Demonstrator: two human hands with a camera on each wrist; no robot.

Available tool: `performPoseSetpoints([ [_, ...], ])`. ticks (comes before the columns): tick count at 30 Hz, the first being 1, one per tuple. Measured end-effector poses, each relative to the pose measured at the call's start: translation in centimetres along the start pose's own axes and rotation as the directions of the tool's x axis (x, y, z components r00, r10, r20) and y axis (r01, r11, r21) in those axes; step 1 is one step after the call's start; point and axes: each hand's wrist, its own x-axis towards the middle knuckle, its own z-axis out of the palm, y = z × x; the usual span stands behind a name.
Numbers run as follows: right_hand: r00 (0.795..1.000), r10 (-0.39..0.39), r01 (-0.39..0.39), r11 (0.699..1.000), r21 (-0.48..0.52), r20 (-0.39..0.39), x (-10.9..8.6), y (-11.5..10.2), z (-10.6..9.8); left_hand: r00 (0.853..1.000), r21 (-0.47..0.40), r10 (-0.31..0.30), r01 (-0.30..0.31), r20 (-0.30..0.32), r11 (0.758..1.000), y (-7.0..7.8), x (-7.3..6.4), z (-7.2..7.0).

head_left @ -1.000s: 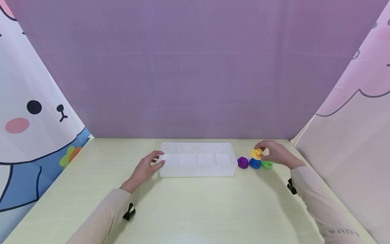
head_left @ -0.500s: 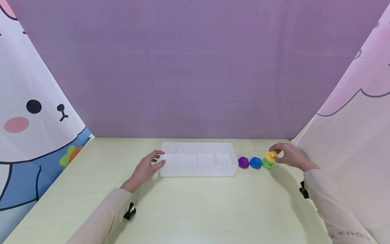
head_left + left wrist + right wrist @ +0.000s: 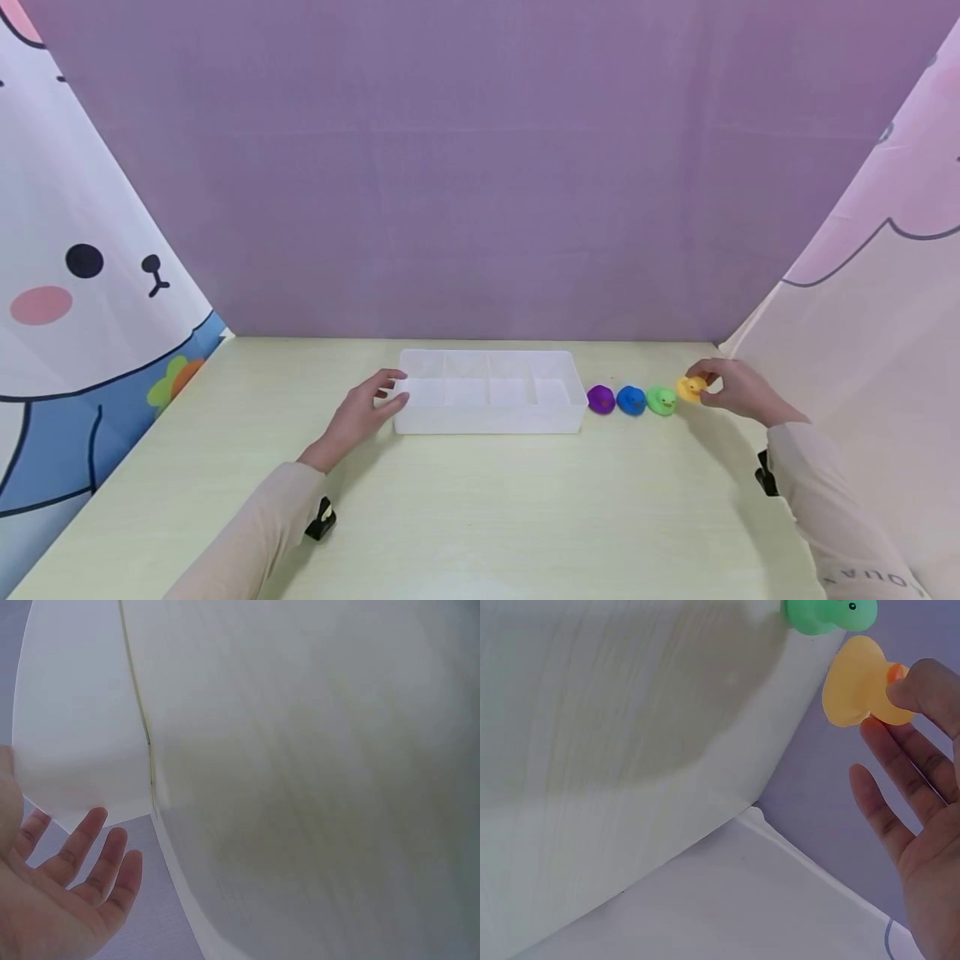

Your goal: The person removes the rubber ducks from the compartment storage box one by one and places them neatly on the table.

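My right hand (image 3: 738, 390) pinches a yellow rubber duck (image 3: 691, 389) between thumb and fingertips, at the right end of a row of ducks. In the right wrist view the yellow duck (image 3: 855, 682) shows its base, so it looks tilted and lifted off the table. Left of it sit a green duck (image 3: 662, 401), a blue duck (image 3: 632, 401) and a purple duck (image 3: 602, 399). A white divided box (image 3: 487, 419) stands left of the ducks. My left hand (image 3: 358, 421) is at the box's left end, its fingers loosely spread; whether they touch it is hard to tell.
The pale wooden table (image 3: 480, 508) ends at a purple backdrop (image 3: 480, 208). Printed cloths hang on both sides, the right cloth (image 3: 847, 358) close to my right hand. The box touches or nearly touches the purple duck.
My right hand has carried the yellow duck rightward, from above the blue duck, past the green one, and lower to the row's right end. My left hand and the box stay put.
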Motion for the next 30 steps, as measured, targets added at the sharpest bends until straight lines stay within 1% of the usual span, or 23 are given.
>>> performPoseSetpoints([
  [2, 0.999, 0.029, -0.029, 1.000, -0.002, 0.035, -0.1, 0.2, 0.0, 1.000, 0.000, 0.001, -0.001, -0.001, 1.000, 0.0, 0.0, 0.0],
  [4, 0.998, 0.036, -0.036, 0.999, -0.001, 0.042, -0.2, 0.4, 0.2, 1.000, 0.000, 0.002, -0.002, -0.001, 1.000, 0.0, 0.0, 0.0],
  [11, 1.000, 0.007, -0.007, 1.000, -0.002, 0.022, -0.8, 1.1, 1.0, 1.000, -0.006, 0.007, -0.007, -0.001, 1.000, 0.0, 0.0, 0.1],
  [17, 1.000, 0.009, -0.009, 1.000, 0.002, 0.012, -1.2, 2.0, 2.1, 1.000, 0.001, 0.003, -0.003, -0.002, 1.000, 0.0, 0.0, 0.1],
  [24, 0.999, -0.020, 0.021, 1.000, 0.015, -0.028, -1.6, 2.6, 3.0, 1.000, 0.000, 0.003, -0.003, -0.001, 1.000, 0.2, -0.1, 0.0],
  [30, 1.000, 0.000, 0.000, 1.000, 0.020, -0.020, -1.5, 2.6, 3.2, 1.000, -0.002, -0.004, 0.004, -0.002, 1.000, 0.2, -0.2, 0.0],
])
